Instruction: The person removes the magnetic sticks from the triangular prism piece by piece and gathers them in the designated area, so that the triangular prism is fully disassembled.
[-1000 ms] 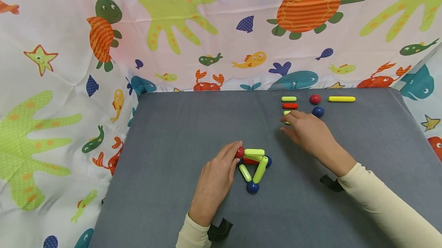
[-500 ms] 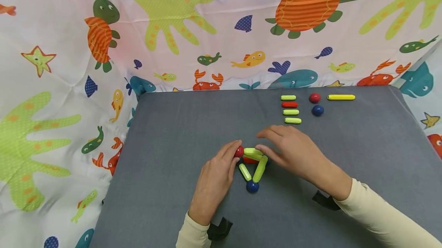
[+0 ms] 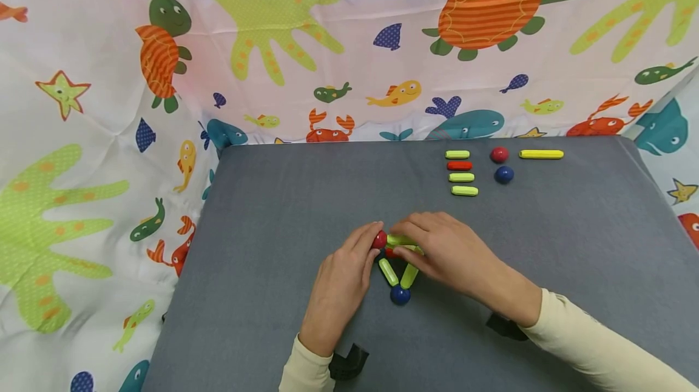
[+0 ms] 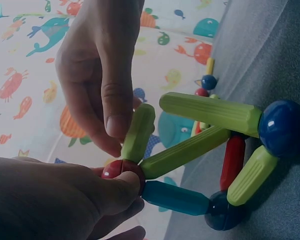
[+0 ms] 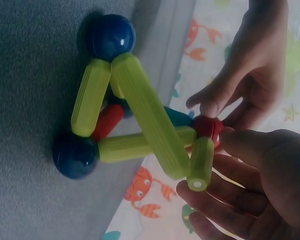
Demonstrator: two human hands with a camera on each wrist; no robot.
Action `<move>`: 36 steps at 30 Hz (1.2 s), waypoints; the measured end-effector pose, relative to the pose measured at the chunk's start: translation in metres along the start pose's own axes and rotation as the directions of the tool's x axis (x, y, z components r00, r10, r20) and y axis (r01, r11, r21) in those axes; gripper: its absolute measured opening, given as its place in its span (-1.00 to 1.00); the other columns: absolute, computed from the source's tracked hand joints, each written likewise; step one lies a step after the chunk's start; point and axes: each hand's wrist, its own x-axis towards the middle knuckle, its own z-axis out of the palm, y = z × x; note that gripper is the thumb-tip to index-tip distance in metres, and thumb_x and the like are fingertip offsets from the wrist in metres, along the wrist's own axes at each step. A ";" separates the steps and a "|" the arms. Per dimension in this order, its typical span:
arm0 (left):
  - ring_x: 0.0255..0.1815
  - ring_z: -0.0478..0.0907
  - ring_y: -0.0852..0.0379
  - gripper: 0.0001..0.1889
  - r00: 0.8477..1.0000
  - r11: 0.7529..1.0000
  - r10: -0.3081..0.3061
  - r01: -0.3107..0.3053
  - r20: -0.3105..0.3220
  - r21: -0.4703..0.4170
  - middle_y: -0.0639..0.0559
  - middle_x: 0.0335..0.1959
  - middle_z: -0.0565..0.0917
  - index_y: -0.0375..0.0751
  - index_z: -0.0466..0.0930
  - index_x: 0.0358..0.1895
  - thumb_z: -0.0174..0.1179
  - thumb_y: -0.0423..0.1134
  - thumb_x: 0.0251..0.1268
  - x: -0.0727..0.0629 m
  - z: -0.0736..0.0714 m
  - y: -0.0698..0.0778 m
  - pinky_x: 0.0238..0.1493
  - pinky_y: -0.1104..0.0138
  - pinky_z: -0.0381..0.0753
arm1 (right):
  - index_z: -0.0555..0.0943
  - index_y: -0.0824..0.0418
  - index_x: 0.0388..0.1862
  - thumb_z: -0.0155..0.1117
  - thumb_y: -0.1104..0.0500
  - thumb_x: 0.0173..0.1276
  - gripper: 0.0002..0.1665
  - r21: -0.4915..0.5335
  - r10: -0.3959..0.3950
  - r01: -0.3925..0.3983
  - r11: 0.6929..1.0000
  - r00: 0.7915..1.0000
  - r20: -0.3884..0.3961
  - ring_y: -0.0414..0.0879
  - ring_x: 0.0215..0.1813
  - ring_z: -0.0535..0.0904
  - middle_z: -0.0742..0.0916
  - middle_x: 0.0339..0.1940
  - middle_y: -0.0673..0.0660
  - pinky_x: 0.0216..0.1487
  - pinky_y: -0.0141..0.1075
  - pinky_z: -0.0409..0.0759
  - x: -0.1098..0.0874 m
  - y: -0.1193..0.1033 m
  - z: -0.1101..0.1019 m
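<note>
My left hand (image 3: 338,283) pinches a red ball (image 4: 121,172) between thumb and fingers, at the top of a ball-and-stick magnetic construction. From that ball a short green stick (image 4: 139,132) sticks out with its other end free. A longer green stick (image 4: 185,150) and a teal stick (image 4: 175,196) also meet the ball. Lower down, blue balls (image 5: 76,155) join green sticks and a red stick (image 4: 233,161). A long green stick (image 5: 150,115) leans up from one blue ball. My right hand (image 3: 448,252) has its thumb and fingers spread around the short stick; firm contact is unclear.
At the table's back right lie several short sticks (image 3: 461,178), one of them red (image 3: 459,165). Beside them are a loose red ball (image 3: 499,155), a blue ball (image 3: 504,175) and a long yellow stick (image 3: 541,154). A patterned cloth (image 3: 306,46) hangs behind the grey table (image 3: 262,210).
My right hand has moved from the loose short sticks at the back leftward and nearer to the construction, around its upper short stick. The left hand stays on the red ball.
</note>
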 end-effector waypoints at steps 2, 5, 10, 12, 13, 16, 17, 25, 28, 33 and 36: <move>-0.08 0.80 0.06 -0.52 1.000 1.000 -0.001 0.001 0.000 0.001 0.08 0.36 0.62 -0.04 0.54 0.47 0.28 -0.30 0.55 0.000 0.000 0.000 -0.14 0.19 0.78 | 0.77 0.10 0.08 0.60 0.01 0.35 -0.62 -0.003 -0.004 0.004 1.000 1.000 0.002 -0.07 -0.02 0.73 0.78 -0.07 0.00 0.13 -0.01 0.71 0.000 -0.001 0.002; -0.07 0.80 0.06 -0.52 1.000 1.000 -0.004 0.004 0.000 -0.002 0.08 0.37 0.62 -0.04 0.54 0.47 0.27 -0.30 0.55 0.001 0.000 0.001 -0.13 0.19 0.78 | 0.76 0.08 0.09 0.61 0.03 0.34 -0.62 -0.010 0.000 0.000 1.000 1.000 0.008 -0.07 0.01 0.73 0.78 -0.05 -0.01 0.17 -0.01 0.70 0.001 -0.002 0.005; -0.06 0.80 0.07 -0.52 1.000 1.000 -0.005 0.005 0.003 -0.007 0.08 0.36 0.62 -0.05 0.55 0.46 0.28 -0.30 0.54 0.000 0.000 0.000 -0.13 0.20 0.79 | 0.76 0.08 0.08 0.65 0.06 0.29 -0.59 -0.036 0.006 -0.006 0.999 1.000 0.002 -0.09 -0.01 0.72 0.78 -0.07 -0.02 0.14 -0.04 0.70 0.002 -0.002 0.011; -0.07 0.80 0.07 -0.52 1.000 1.000 -0.002 0.002 0.003 -0.009 0.08 0.36 0.62 -0.06 0.55 0.46 0.29 -0.30 0.54 0.000 0.001 0.000 -0.13 0.20 0.79 | 0.76 0.08 0.08 0.65 0.05 0.29 -0.59 -0.046 0.009 -0.009 0.999 1.000 -0.001 -0.09 -0.03 0.72 0.78 -0.08 -0.01 0.11 -0.06 0.71 0.002 -0.002 0.013; -0.06 0.80 0.07 -0.52 1.000 1.000 0.000 0.000 0.002 -0.010 0.08 0.36 0.62 -0.06 0.55 0.46 0.29 -0.30 0.54 0.000 0.001 0.000 -0.13 0.20 0.79 | 0.76 0.08 0.08 0.65 0.05 0.29 -0.59 -0.050 0.010 -0.010 0.999 1.000 -0.003 -0.09 -0.04 0.72 0.78 -0.08 -0.01 0.10 -0.06 0.71 0.002 -0.002 0.015; -0.05 0.79 0.07 -0.52 1.000 1.000 0.001 -0.001 0.001 -0.013 0.07 0.36 0.62 -0.06 0.55 0.46 0.28 -0.30 0.55 0.000 0.001 0.000 -0.12 0.20 0.79 | 0.76 0.09 0.07 0.64 0.04 0.31 -0.60 -0.054 0.018 -0.018 0.998 1.000 -0.002 -0.08 -0.04 0.72 0.78 -0.08 0.00 0.10 -0.07 0.71 0.003 -0.001 0.018; -0.04 0.79 0.06 -0.52 1.000 1.000 0.000 0.000 0.001 -0.013 0.07 0.36 0.62 -0.06 0.55 0.46 0.28 -0.30 0.55 0.000 0.001 0.000 -0.11 0.20 0.79 | 0.76 0.09 0.07 0.63 0.03 0.31 -0.60 -0.053 0.019 -0.019 0.998 1.000 -0.002 -0.08 -0.04 0.72 0.78 -0.08 0.01 0.11 -0.07 0.71 0.004 -0.001 0.018; -0.06 0.80 0.06 -0.51 1.000 1.000 -0.006 0.006 0.004 -0.012 0.07 0.37 0.62 -0.05 0.54 0.47 0.29 -0.30 0.54 0.000 0.001 -0.001 -0.12 0.19 0.79 | 0.75 0.10 0.05 0.59 0.04 0.37 -0.66 -0.062 0.015 -0.016 0.998 1.000 -0.013 -0.08 -0.07 0.70 0.76 -0.11 0.02 0.09 -0.08 0.70 0.005 -0.001 0.022; -0.07 0.80 0.07 -0.51 1.000 1.000 -0.008 0.009 0.006 -0.013 0.07 0.37 0.62 -0.05 0.54 0.47 0.29 -0.30 0.54 0.000 0.000 -0.001 -0.12 0.19 0.79 | 0.75 0.11 0.05 0.58 0.07 0.37 -0.67 -0.067 0.009 -0.010 0.998 1.000 -0.015 -0.07 -0.09 0.69 0.76 -0.12 0.02 0.09 -0.09 0.70 0.005 -0.002 0.022; -0.07 0.80 0.06 -0.52 1.000 1.000 -0.011 0.011 0.009 -0.013 0.07 0.37 0.62 -0.04 0.54 0.47 0.27 -0.29 0.56 0.000 0.000 -0.001 -0.11 0.19 0.79 | 0.76 0.11 0.04 0.59 0.09 0.36 -0.67 -0.075 0.004 -0.006 0.997 1.000 -0.021 -0.07 -0.10 0.69 0.76 -0.14 0.03 0.08 -0.09 0.70 0.006 -0.001 0.023; -0.08 0.80 0.06 -0.52 1.000 1.000 -0.012 0.012 0.009 -0.011 0.07 0.37 0.62 -0.04 0.54 0.47 0.27 -0.29 0.56 0.000 0.000 -0.001 -0.11 0.19 0.79 | 0.75 0.11 0.04 0.59 0.08 0.36 -0.68 -0.079 0.002 -0.004 0.997 1.000 -0.020 -0.07 -0.11 0.68 0.76 -0.14 0.03 0.08 -0.10 0.70 0.006 -0.001 0.022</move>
